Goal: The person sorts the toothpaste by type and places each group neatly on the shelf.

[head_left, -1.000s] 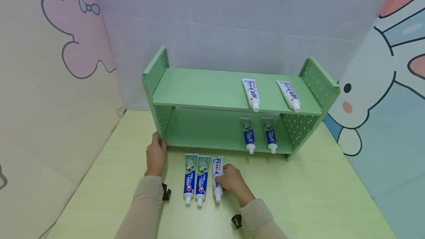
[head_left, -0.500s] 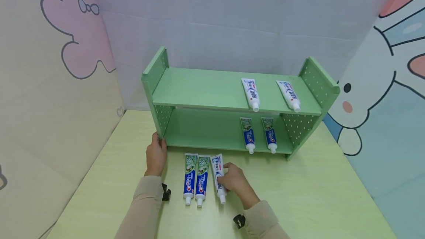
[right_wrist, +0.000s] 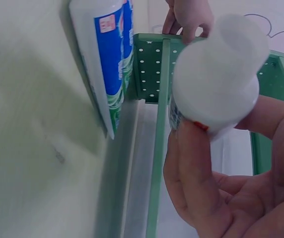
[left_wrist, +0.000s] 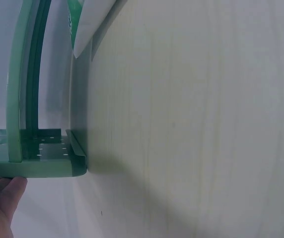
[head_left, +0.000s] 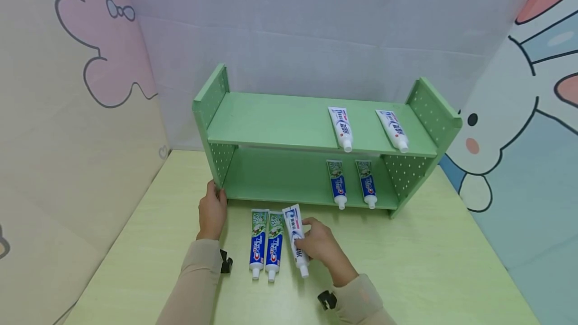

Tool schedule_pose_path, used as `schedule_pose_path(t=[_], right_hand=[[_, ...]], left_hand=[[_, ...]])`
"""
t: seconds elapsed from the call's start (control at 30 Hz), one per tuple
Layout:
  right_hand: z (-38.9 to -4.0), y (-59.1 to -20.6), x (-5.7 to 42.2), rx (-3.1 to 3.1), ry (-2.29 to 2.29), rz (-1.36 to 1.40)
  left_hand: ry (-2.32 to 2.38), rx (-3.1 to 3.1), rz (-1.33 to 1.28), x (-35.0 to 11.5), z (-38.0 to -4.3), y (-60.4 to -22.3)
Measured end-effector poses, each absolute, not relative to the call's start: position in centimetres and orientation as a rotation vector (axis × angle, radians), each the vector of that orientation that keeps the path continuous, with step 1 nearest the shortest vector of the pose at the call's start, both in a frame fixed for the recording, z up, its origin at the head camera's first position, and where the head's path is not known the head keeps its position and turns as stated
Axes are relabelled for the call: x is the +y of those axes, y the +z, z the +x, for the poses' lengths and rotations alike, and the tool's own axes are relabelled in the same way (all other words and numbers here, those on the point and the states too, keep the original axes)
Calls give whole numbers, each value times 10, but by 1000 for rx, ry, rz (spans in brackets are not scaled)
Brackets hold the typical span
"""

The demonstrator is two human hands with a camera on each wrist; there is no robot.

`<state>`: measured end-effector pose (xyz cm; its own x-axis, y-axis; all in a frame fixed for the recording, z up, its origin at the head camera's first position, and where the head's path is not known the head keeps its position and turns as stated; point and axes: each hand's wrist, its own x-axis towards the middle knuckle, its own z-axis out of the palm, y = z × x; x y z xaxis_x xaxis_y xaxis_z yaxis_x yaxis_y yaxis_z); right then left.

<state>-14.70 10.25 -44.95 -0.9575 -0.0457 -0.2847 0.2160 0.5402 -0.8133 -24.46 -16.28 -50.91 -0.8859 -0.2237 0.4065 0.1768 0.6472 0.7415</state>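
My right hand pinches a white toothpaste tube between thumb and fingers, its cap end toward me. In the right wrist view the tube's white cap fills the foreground. Two blue-and-green Crest toothpaste tubes lie side by side on the table just left of it. My left hand grips the lower front edge of the left side panel of a green two-tier shelf. In the left wrist view, fingers of that hand lie against the panel's outer face.
On the upper tier lie two white toothpaste tubes, toward the right. Below them, two blue-and-green tubes lie on the lower tier. The shelf stands on a pale wood-grain table, with cartoon-printed walls at the sides.
My right hand has lifted the white tube slightly and turned it, its flat end swinging left and away from me. The left hand stays on the shelf panel.
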Motion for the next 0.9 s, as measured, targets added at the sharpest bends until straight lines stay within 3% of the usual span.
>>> schedule_pose_path(t=[0.9], right_hand=[[-135, -409, 102, 2507, -1499, 13]], left_hand=[[-1185, -2414, 47, -163, -245, -509]])
